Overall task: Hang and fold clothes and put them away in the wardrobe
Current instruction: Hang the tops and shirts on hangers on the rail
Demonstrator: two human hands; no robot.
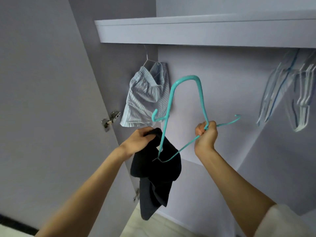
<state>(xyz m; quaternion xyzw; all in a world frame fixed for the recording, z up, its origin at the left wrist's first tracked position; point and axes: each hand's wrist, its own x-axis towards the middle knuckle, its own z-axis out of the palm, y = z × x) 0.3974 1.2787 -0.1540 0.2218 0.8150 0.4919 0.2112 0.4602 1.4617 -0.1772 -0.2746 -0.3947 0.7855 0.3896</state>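
My right hand [206, 134] grips a teal plastic hanger [171, 93] by its frame, the hook pointing up inside the open wardrobe. My left hand [139, 141] holds the top edge of a black garment [155, 170] that hangs down in front of the wardrobe. One arm of the hanger runs down into the garment's opening. A blue-and-white striped piece of clothing [145, 96] hangs on a white hanger at the wardrobe's left end.
The wardrobe shelf [205, 31] juts out overhead. The open door [42, 100] stands at the left with a metal hinge [110, 119]. Several bare white and blue hangers [290, 93] hang at the right. A white surface lies below.
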